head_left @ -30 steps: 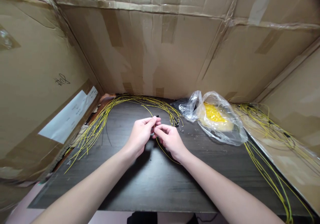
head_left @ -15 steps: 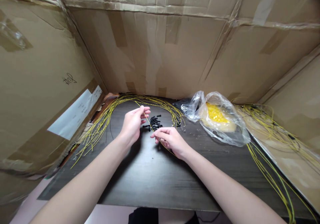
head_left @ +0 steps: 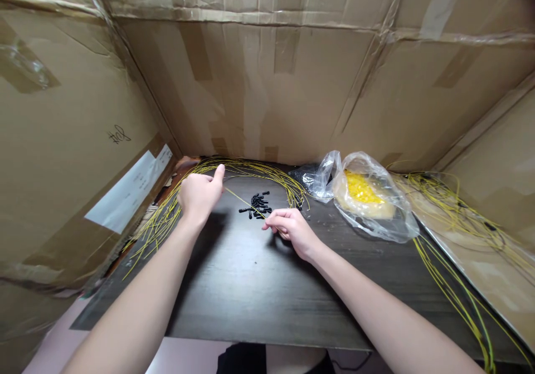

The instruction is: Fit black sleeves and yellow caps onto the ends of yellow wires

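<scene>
A thin yellow wire (head_left: 244,201) is stretched on a slant between my two hands. My right hand (head_left: 292,229) pinches it between thumb and fingertips, low over the dark table. At the wire's upper left end my left hand (head_left: 199,195) is closed, thumb raised and fingers curled out of sight behind the palm; the wire runs to its edge. Just beyond the wire lies a pile of small black sleeve-like parts (head_left: 259,202), touched by neither hand.
A bundle of yellow wires (head_left: 251,165) arcs along the back and left. To the right stand an open clear bag of yellow pieces (head_left: 361,187) and a bag of black parts (head_left: 307,178). More yellow wires (head_left: 451,195) lie at far right. Cardboard walls (head_left: 259,95) enclose the table (head_left: 251,296).
My left hand has moved left and turned, its thumb now up and its fingers hidden. The right hand has shifted slightly right, and the wire between them lies flatter.
</scene>
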Motion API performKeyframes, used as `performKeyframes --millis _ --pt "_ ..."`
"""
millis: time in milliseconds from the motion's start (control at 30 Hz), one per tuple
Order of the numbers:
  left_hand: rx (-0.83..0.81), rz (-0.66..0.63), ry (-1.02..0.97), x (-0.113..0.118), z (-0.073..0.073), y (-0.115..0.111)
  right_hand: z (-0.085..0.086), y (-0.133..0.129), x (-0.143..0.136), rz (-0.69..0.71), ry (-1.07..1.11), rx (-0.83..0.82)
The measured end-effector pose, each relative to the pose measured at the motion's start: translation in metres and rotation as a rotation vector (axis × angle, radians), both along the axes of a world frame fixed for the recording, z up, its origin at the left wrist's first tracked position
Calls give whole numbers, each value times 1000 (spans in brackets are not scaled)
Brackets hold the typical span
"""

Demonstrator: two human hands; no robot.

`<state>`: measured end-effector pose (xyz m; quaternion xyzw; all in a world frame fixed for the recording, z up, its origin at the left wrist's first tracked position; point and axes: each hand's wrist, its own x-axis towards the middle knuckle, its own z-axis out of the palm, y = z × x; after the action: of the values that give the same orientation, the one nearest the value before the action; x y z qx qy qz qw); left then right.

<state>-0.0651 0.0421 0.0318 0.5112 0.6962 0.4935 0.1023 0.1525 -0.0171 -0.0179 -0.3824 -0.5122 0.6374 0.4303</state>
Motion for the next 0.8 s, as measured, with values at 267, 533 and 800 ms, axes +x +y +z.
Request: performKeyframes --millis 267,533,800 --pt "-22 -812 191 29 9 -27 -8 6 4 45 -33 18" --pt "-450 -1198 291 35 -2 -26 -9 6 7 99 -64 39" --pt "-436 -1121 210 19 -1 -15 -11 11 11 85 -6 -57"
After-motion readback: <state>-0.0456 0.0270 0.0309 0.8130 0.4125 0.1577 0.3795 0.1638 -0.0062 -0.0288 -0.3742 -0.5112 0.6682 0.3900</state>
